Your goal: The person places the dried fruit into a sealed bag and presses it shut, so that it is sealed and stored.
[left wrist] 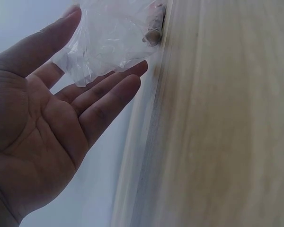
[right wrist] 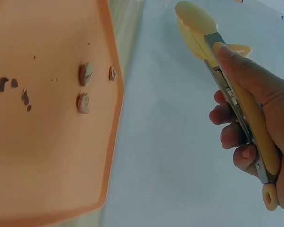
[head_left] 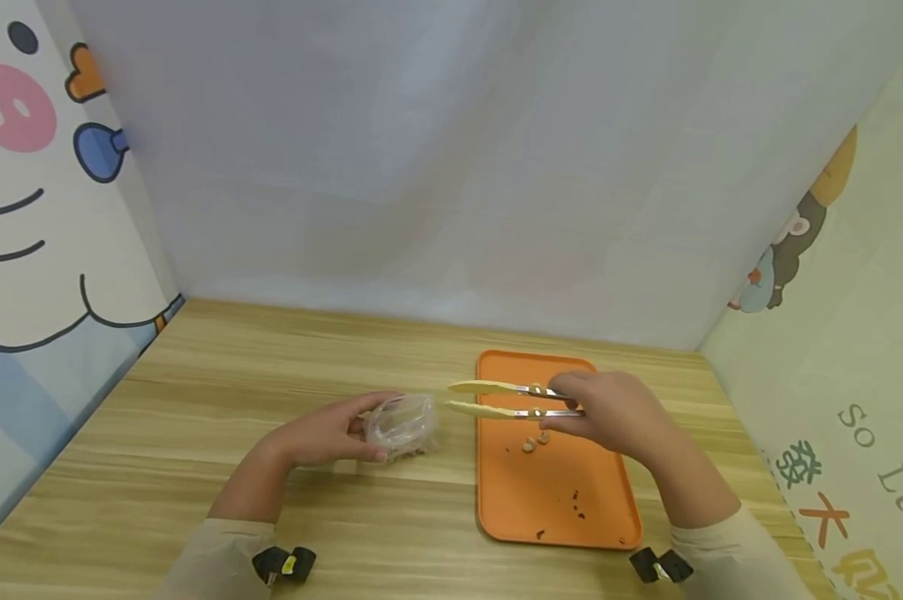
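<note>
My left hand [head_left: 324,432] holds a clear plastic bag [head_left: 402,423] upright on the table, thumb on one side and fingers round the other. A few brownish pieces [left wrist: 153,37] show at the bottom of the bag in the left wrist view. My right hand [head_left: 609,408] grips a pair of tongs [right wrist: 246,104] with yellow tips and metal arms, held above the tray. In the head view the tongs point left toward the bag, their tips apart, with nothing visible between them. Small pale brown pieces [right wrist: 84,102], of a kind I cannot tell, lie on the orange tray [head_left: 511,500].
Dark crumbs [head_left: 577,507] are scattered over the near part of the tray. The wood-grain table [head_left: 391,533] meets a pale backdrop [head_left: 421,208] behind, and printed panels [head_left: 834,400] stand at either side.
</note>
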A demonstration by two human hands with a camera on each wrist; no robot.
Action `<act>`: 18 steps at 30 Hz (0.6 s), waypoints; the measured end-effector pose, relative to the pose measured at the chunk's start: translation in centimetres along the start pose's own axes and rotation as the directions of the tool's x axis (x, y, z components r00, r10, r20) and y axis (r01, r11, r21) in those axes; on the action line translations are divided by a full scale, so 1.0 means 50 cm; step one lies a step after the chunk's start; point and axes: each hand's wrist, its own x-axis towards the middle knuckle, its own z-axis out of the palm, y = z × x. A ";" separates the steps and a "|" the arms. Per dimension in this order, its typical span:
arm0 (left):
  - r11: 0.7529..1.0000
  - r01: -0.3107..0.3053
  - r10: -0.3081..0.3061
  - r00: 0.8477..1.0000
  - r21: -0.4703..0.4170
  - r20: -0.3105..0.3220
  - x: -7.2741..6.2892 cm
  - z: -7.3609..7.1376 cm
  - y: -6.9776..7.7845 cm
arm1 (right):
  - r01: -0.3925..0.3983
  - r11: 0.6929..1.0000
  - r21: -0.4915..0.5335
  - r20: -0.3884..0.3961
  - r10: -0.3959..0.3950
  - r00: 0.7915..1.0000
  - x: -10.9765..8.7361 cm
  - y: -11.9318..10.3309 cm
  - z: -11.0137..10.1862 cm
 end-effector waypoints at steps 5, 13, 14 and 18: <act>1.000 0.009 -0.009 1.000 0.007 -0.005 -0.001 0.001 0.000 | -0.038 0.999 0.009 0.019 0.038 0.999 -0.031 0.019 0.002; 1.000 0.008 -0.008 1.000 -0.009 0.003 0.000 0.000 -0.004 | -0.111 0.993 -0.030 0.070 0.112 0.991 -0.081 0.049 0.009; 1.000 0.006 -0.006 1.000 -0.013 0.006 0.000 0.000 -0.004 | -0.117 0.992 -0.036 0.080 0.120 0.990 -0.087 0.052 0.008; 1.000 0.004 -0.003 1.000 -0.019 0.011 0.000 -0.001 -0.003 | -0.140 0.988 -0.063 0.116 0.146 0.982 -0.107 0.065 0.004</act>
